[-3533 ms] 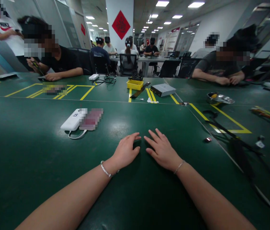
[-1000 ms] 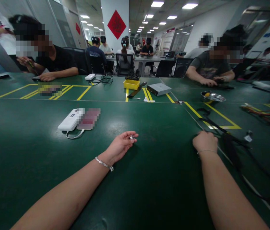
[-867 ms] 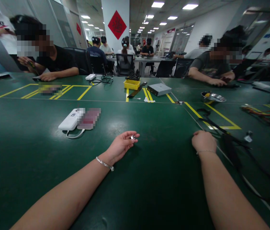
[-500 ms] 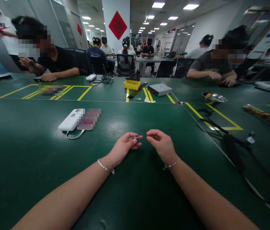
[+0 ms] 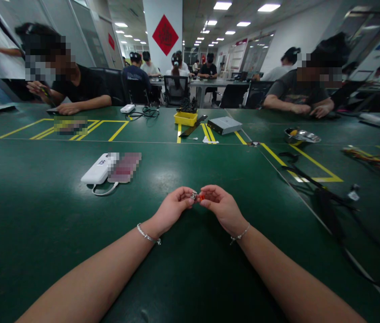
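Note:
Above the green table, my left hand pinches a small silvery metal piece between thumb and fingers. My right hand is closed on a small orange-red piece. The two pieces meet or nearly meet between my fingertips; whether they touch I cannot tell. Both are too small for their exact kind to show, and fingers cover part of each.
A white power bank with a short cable lies beside a blurred phone at left. Further back stand a yellow tray and a grey box. Black cables run along the right. Co-workers sit across the table.
My right hand has moved left, bringing the orange-red piece up against or close to the metal piece. My left fingers have curled in more around the metal piece.

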Demonstrator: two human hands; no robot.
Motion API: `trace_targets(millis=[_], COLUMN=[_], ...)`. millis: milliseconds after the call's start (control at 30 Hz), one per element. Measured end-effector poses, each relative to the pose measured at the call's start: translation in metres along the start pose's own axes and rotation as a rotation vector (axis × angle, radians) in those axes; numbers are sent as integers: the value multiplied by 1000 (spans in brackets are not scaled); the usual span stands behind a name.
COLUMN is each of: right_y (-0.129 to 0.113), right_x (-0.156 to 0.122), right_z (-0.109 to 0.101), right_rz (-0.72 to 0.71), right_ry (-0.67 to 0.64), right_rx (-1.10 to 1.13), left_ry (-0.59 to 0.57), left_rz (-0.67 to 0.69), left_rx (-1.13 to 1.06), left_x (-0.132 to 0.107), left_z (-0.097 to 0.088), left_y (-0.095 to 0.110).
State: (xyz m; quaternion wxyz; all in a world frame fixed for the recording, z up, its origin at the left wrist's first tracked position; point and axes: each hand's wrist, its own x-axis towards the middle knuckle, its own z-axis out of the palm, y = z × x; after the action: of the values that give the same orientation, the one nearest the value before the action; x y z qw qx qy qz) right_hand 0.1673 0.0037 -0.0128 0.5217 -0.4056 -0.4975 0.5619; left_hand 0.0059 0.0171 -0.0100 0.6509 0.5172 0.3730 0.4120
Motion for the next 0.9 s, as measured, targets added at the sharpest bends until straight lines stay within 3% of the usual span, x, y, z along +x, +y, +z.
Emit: trace_targets(millis=[367,900], right_y=[-4,-5], right_x=[-1,-1], right_z=[1,0], right_rz=[11,-68], right_ry=[-13,23], right_rx=[-104,-159], left_ry=[32,53], left_rz=[24,78], left_rx=[111,88], left_x=[-2,0], left_z=[2,1], left_y=[0,-1])
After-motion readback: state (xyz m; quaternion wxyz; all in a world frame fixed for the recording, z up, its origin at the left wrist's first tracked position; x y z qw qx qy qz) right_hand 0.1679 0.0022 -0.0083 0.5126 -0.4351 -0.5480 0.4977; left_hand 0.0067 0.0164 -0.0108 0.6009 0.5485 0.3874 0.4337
